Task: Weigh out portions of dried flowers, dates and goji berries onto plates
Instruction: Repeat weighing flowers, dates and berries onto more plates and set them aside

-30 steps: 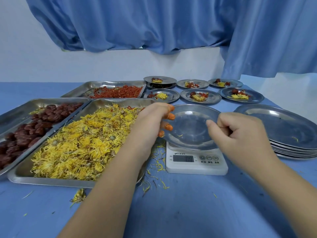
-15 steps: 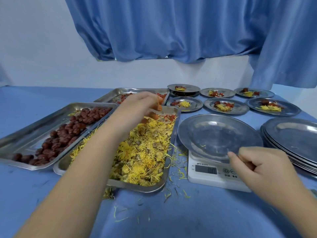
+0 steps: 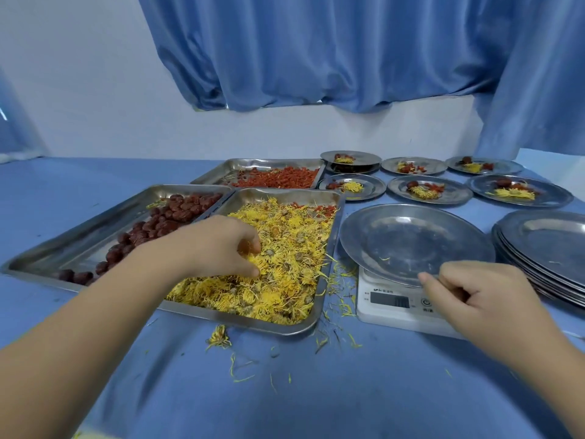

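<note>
On scale [image 3: 392, 315], unreadable logo [image 3: 383, 290], plate [image 3: 411, 242] in right hand [image 3: 481, 296], flowers [image 3: 291, 248] in left hand [image 3: 218, 245]

Flower tray [image 3: 327, 282] left of scale [image 3: 395, 307]; plate [image 3: 411, 242] on scale.

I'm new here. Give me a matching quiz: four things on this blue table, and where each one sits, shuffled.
1 yellow dried flowers
2 dark red dates
3 orange-red goji berries
4 empty round steel plate

a on the white scale
b in the leftmost steel tray
c in the rear steel tray
d under the left hand

Pairs: 1-d, 2-b, 3-c, 4-a
</note>
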Available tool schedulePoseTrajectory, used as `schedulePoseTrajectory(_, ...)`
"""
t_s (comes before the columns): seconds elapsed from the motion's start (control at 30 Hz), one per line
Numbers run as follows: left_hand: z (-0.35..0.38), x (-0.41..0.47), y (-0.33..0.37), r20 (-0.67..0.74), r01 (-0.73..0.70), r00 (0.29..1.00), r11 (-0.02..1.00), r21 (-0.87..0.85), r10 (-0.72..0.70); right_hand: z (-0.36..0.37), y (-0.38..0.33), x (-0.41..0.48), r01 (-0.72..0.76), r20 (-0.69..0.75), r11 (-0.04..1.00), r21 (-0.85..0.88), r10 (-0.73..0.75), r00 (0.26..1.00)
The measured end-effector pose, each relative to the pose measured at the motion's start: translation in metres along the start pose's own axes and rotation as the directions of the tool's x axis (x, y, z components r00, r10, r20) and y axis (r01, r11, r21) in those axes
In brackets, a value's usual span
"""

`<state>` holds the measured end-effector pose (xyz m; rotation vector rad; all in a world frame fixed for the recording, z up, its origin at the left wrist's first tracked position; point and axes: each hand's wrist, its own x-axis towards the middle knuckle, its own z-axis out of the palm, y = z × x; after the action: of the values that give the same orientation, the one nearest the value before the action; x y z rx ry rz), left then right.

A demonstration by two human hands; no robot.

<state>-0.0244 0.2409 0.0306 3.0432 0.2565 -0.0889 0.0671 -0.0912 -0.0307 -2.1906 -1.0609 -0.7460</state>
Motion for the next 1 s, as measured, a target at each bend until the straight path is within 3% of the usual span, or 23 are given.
schedulePoseTrajectory(0.13,0.006,0.002,0.002,0.004,-0.004,1.000,0.991,0.132,0.003,-0.002,0.002,-0.001,-0.043,0.009,0.999,-0.003,0.043,0.999)
schedulePoseTrajectory(0.23,0.000,0.002,-0.001,-0.022,-0.011,1.000,0.995,0.098,0.013,-0.003,0.003,0.000,-0.051,0.007,0.999,-0.002,0.051,0.999)
schedulePoseTrajectory(0.4,-0.017,-0.003,-0.008,-0.146,-0.028,0.989,0.991,-0.133,0.008,-0.004,0.006,-0.001,-0.051,-0.004,0.998,0.021,0.051,0.999)
schedulePoseTrajectory(0.53,-0.025,-0.008,-0.011,-0.166,-0.046,0.986,0.897,-0.439,-0.030,-0.004,0.005,-0.001,-0.065,-0.006,0.997,0.033,0.065,0.998)
schedulePoseTrajectory(0.67,-0.021,-0.002,-0.010,-0.148,-0.049,0.988,0.822,-0.567,-0.043,-0.005,0.004,-0.001,-0.076,-0.002,0.996,0.039,0.076,0.997)
schedulePoseTrajectory(0.73,-0.018,0.002,-0.008,-0.110,-0.012,0.990,0.725,-0.689,-0.088,-0.005,0.004,-0.001,-0.076,-0.008,0.996,0.053,0.077,0.997)
schedulePoseTrajectory(0.8,-0.018,0.006,-0.004,-0.050,0.019,0.993,0.559,-0.829,-0.108,-0.006,0.005,-0.001,-0.077,-0.012,0.995,0.064,0.078,0.997)
schedulePoseTrajectory(0.93,-0.023,0.010,0.006,0.017,0.018,1.000,0.261,-0.965,-0.008,-0.005,0.006,-0.001,-0.076,-0.022,0.993,0.090,0.079,0.997)
schedulePoseTrajectory(1.0,-0.024,0.013,0.011,0.021,0.019,1.000,0.164,-0.986,0.007,-0.005,0.007,-0.001,-0.083,-0.029,0.992,0.093,0.086,0.996)
